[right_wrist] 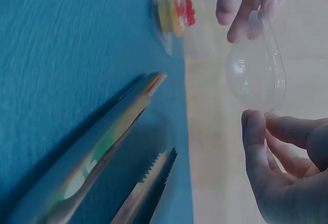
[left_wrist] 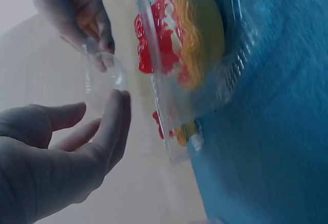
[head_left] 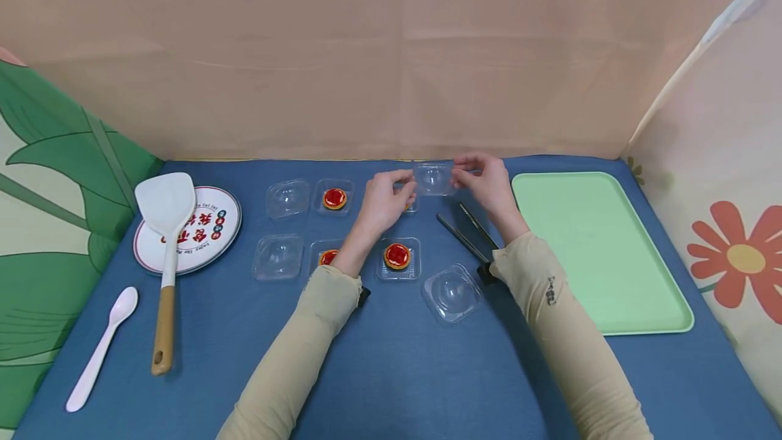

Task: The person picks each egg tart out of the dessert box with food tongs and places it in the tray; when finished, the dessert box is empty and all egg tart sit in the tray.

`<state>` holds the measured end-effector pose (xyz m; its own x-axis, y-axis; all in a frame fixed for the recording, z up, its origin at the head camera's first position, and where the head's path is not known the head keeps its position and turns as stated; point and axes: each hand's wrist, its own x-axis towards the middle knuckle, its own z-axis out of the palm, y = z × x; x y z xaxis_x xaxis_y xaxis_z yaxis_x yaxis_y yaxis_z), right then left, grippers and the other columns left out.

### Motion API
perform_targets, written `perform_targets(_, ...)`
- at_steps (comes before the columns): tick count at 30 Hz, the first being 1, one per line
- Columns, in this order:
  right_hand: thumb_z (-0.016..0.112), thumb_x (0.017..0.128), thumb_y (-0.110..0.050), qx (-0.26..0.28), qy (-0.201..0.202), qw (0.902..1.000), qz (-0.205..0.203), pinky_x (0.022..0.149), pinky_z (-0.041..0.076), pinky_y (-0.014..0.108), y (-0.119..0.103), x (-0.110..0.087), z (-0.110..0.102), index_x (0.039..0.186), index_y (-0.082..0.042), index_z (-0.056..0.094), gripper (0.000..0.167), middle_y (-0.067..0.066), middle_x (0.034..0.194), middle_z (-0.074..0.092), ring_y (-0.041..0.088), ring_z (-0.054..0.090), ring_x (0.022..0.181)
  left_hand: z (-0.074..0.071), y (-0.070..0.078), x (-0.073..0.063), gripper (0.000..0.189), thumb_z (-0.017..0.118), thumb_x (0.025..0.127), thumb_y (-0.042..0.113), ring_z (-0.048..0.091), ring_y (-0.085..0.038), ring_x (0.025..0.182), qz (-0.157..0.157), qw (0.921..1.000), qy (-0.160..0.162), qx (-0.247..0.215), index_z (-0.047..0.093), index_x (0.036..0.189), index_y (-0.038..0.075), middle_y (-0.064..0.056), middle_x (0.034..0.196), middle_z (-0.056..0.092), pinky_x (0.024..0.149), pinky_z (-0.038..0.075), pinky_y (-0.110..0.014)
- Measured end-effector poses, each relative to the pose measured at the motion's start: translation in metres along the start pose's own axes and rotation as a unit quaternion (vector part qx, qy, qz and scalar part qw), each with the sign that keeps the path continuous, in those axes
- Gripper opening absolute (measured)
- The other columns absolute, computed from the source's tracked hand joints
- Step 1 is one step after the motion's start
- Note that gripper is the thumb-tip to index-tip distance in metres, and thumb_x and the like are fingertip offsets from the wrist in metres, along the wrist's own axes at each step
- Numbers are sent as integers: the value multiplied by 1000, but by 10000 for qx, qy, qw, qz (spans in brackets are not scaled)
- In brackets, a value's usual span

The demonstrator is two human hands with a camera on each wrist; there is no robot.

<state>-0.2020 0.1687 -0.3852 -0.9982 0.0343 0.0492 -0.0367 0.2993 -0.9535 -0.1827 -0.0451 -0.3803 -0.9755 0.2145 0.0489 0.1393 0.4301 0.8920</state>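
Note:
A clear plastic lid (head_left: pixel 434 179) is raised near the back of the table, spanning both hands. My left hand (head_left: pixel 385 202) holds its left edge with the fingertips; in the left wrist view the thumb stands apart from the fingers (left_wrist: pixel 120 116). My right hand (head_left: pixel 489 185) pinches the opposite edge between thumb and index finger, as the right wrist view shows. Below the left hand, a red-topped tart (head_left: pixel 407 206) sits in a clear tray, mostly hidden. Closer in, another red-topped tart (head_left: pixel 397 256) lies in its clear tray (head_left: pixel 415 270), near the left wrist.
Left of the hands stand further tarts (head_left: pixel 334 198) in clear trays, with lids (head_left: pixel 277 257) beside them. Another lid (head_left: pixel 452 292) lies front right. Black-handled tongs (head_left: pixel 467 236) rest near the right wrist. A green tray (head_left: pixel 599 243) is at right; plates (head_left: pixel 210 226), a white turner (head_left: pixel 166 206) and a spoon (head_left: pixel 104 352) at left.

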Motion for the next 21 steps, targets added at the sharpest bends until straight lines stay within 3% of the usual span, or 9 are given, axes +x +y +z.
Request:
perform_targets(5,70,102,1,-267,239,9993,87,83,66,36,7,6,-3,125,13,69,26,28,114,72,1,68,69,6,-2,2,37,62,110,9,78,-30,101,46,9998,-135,159,64,143,-6,-20,120,76,69,55,-27)
perform_targets(8,70,102,1,-459,349,9983,35,85,66,41,12,10,-5,124,12,70,25,28,113,72,-1,67,69,9,-1,2,37,60,111,11,77,-31,103,51,9997,-222,125,64,144,-5,-21,122,76,79,59,-35)
perform_targets(10,70,102,1,-663,394,9970,13,81,66,34,15,12,-6,122,11,71,23,27,112,73,0,67,70,11,1,1,38,58,112,12,76,-32,107,-14,9993,-364,74,62,146,-4,-21,126,74,86,60,-41)
perform_targets(13,70,101,1,-963,405,9945,10,76,62,25,19,13,-5,122,9,72,22,26,113,73,16,74,80,15,3,1,40,56,113,15,71,-32,120,-143,9983,-563,78,60,150,-2,-18,139,69,100,58,-43)
perform_targets(15,70,101,2,-1107,383,9931,23,76,61,26,22,14,-5,122,8,72,22,25,115,74,28,76,89,17,5,1,42,55,114,17,67,-31,128,-282,9971,-699,45,57,153,0,-17,147,64,107,56,-43)
perform_targets(17,69,102,2,-1152,330,9928,73,81,63,34,22,13,-5,124,8,71,23,24,117,73,38,75,99,20,6,2,45,55,114,19,61,-31,137,-389,9957,-841,-1,54,156,1,-15,155,58,112,52,-44)
perform_targets(21,69,101,4,-1218,237,9922,149,93,63,49,23,13,-7,127,8,70,27,26,122,71,42,72,108,25,10,3,50,54,115,21,55,-31,142,-498,9923,-1134,-57,47,161,2,-16,161,50,116,48,-44)
